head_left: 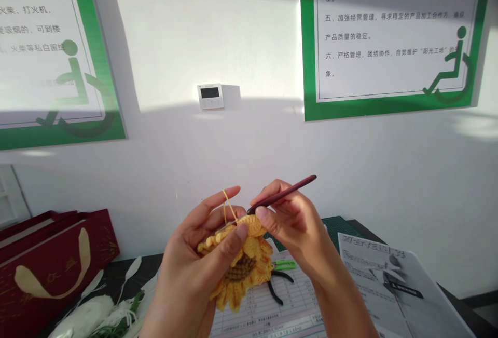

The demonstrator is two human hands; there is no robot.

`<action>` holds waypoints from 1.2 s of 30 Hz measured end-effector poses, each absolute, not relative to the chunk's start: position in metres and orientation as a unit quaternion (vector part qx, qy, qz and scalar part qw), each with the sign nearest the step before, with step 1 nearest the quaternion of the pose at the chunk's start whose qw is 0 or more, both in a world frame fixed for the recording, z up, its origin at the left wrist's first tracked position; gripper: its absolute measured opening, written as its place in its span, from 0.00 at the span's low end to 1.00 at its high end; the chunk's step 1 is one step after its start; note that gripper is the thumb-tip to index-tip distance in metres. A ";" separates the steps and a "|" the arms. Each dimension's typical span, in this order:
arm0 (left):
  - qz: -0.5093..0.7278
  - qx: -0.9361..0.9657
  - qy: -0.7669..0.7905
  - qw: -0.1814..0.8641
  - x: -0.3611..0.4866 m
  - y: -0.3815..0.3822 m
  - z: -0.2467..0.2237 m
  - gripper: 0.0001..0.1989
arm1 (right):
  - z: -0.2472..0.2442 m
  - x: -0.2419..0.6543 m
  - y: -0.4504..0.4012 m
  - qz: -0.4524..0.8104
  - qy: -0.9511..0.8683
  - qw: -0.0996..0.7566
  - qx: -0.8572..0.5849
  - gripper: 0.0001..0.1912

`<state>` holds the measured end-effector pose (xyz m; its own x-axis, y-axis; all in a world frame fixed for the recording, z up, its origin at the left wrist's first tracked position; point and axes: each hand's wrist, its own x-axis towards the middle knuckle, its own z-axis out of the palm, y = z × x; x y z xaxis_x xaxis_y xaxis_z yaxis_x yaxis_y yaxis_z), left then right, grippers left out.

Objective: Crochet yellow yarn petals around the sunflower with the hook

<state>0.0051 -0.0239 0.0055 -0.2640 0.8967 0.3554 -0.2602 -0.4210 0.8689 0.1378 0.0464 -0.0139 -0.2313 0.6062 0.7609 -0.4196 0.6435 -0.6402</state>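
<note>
hard sunlight across wall (202, 42), edges warped

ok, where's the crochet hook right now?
In the head view, the dark red crochet hook is held in the right hand, its tip at the top edge of the yellow crocheted sunflower, which the left hand holds.

Crochet sunflower (241, 270) above form (243, 322); pliers (282, 275) on it; bag (50, 265) left, papers (373, 286) right.

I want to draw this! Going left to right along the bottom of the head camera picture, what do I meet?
Dark red gift bag → fluffy white bundle → yellow crocheted sunflower → black-handled pliers → white printed paper sheet
</note>
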 end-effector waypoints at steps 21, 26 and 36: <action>0.712 0.435 0.357 0.421 0.006 -0.017 0.003 0.30 | -0.013 0.146 0.050 0.424 -0.696 0.573 -0.091 0.08; 0.710 0.435 0.365 0.417 0.006 -0.018 0.004 0.28 | -0.014 0.147 0.053 0.418 -0.699 0.574 -0.082 0.05; 0.698 0.438 0.339 0.455 0.007 -0.018 0.006 0.25 | -0.012 0.144 0.050 0.425 -0.683 0.589 -0.079 0.04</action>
<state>0.0067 -0.0183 0.0056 -0.2032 0.9315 0.3019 -0.3379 -0.3560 0.8713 0.1436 0.0502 -0.0116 -0.2935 0.6084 0.7374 -0.3938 0.6259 -0.6732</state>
